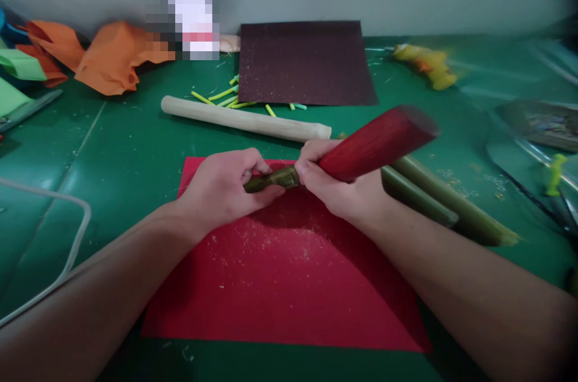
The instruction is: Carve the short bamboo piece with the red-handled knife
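- Two hands meet over the far part of the red sheet (280, 285), both closed on something.
- The left hand (217, 186) pinches a short dark green stalk (285, 177) between its thumb and curled fingers, above the sheet.
- The right hand (341, 189) wraps its fingers around a thick red stick (379, 141), whose broad end tilts up and rightward; its other end is hidden by the hand, next to the stalk.
- Pale crumbs (221, 287) lie scattered on the red sheet.
- Just beyond the red sheet lies a pale stick (244, 118).
- To the right of the red sheet, two longer green stalks (419, 195) lie side by side.
- Farther beyond it are a dark sheet (307, 62) and thin yellow-green strips (223, 93), some partly under that dark sheet.
- Far left of the red sheet is crumpled orange paper (112, 56); nearer on that side, a white cable (83, 219) curves over the green table (139, 141).
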Action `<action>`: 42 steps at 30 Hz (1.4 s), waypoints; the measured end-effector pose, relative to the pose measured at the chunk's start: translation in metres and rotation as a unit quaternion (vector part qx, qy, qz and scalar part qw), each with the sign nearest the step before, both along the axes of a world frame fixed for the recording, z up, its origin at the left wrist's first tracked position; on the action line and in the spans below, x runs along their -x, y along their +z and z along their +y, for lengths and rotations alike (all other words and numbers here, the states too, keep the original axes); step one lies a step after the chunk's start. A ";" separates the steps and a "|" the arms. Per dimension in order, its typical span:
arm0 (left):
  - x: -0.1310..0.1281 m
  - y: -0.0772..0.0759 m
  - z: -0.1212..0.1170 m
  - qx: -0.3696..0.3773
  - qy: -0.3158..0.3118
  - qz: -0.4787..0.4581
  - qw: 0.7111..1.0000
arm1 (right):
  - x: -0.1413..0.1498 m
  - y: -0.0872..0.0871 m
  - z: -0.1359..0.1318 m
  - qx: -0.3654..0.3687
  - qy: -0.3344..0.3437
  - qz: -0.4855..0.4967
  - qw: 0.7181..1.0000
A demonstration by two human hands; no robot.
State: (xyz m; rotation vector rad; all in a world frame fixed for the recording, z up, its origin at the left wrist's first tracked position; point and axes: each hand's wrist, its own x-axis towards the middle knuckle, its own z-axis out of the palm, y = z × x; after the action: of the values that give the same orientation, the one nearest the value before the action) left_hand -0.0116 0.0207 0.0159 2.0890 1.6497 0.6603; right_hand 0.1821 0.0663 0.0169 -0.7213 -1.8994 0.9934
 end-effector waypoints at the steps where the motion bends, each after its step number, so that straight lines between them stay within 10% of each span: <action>1: 0.000 0.000 0.000 0.000 -0.001 0.000 1.000 | 0.001 -0.001 0.000 0.000 -0.009 0.007 1.000; 7: -0.002 0.003 0.000 0.002 0.001 -0.002 1.000 | 0.006 -0.008 -0.003 0.059 -0.139 0.107 0.983; 15: 0.000 0.001 -0.001 0.003 -0.005 -0.003 1.000 | 0.000 0.000 0.001 -0.007 -0.017 -0.008 1.000; 29: -0.001 0.002 0.000 0.007 0.001 -0.009 1.000 | 0.008 -0.006 -0.003 0.044 -0.134 0.109 0.984; 42: -0.001 0.000 0.000 -0.008 -0.005 -0.011 1.000 | 0.001 -0.002 -0.001 -0.013 -0.031 0.002 0.999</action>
State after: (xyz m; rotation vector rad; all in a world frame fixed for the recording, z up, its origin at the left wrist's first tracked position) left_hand -0.0110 0.0208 0.0154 2.0935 1.6265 0.6931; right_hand 0.1807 0.0650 0.0145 -0.7585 -1.8722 0.9277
